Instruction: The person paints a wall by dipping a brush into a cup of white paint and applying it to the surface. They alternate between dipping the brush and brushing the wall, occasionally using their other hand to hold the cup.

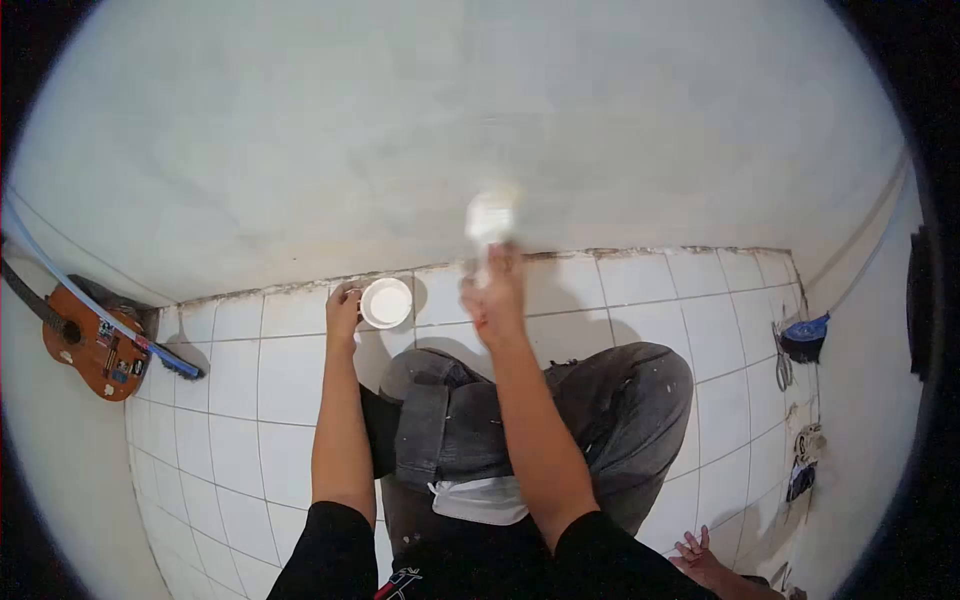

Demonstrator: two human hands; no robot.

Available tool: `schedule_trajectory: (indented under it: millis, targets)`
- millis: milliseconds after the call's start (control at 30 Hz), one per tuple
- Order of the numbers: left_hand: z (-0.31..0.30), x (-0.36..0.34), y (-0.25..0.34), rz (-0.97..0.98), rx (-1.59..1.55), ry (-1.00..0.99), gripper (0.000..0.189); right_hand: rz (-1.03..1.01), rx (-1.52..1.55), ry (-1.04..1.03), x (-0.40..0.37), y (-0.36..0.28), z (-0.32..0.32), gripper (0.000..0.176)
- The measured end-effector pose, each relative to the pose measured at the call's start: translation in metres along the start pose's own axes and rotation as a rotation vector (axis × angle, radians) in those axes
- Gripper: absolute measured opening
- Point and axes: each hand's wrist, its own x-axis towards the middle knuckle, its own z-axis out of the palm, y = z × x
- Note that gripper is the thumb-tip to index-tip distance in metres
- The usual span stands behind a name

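- The white brush (491, 216), blurred, is in front of the lower part of the grey wall (300, 130); whether it touches that surface I cannot tell.
- The right hand (497, 300) has its grip closed around the brush's handle, the broad end pointing up and away from the person.
- The white cup (384, 323) is left of the brush, near the foot of the wall, its mouth facing up and its inside showing white; whether it rests on the floor or is held just above it is unclear.
- The left hand (343, 310) is at the cup's left side, its grip curled at the handle.
- A rough, chipped strip (560, 254) runs along the join between the wall and the white tiled floor (290, 380).
- The person sits with knees bent outward in dark grey trousers (640, 400); a white cloth piece (480, 503) with a thin loop lies on the lap.
- Far left, a brown guitar (75, 355) leans in the corner, a blue broom (180, 362) slanting across it.
- On the right, a blue brush head (806, 338) stands beside the side wall.
- At lower right shows what looks like another person's hand (700, 560), fingers spread.
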Motion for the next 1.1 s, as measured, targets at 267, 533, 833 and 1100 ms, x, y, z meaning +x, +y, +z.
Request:
schedule_trajectory:
  millis: [267,533,833,1100]
  targets:
    - [-0.004,-0.003,0.001,-0.04,0.063,0.031,0.019,0.223,-0.085,-0.07,-0.004,-0.007,0.009,0.02]
    - [-0.006,-0.004,-0.001,-0.055,0.003,0.033,0.02,-0.057,0.151,0.088,0.009,-0.044,-0.009,0.025]
    - [-0.009,-0.007,0.001,-0.056,-0.111,0.048,0.018,-0.108,0.058,0.147,0.013,-0.056,-0.013,0.024]
    - [-0.009,-0.007,0.005,-0.083,-0.246,0.076,0.02,-0.311,0.015,0.127,0.022,-0.048,-0.017,0.024]
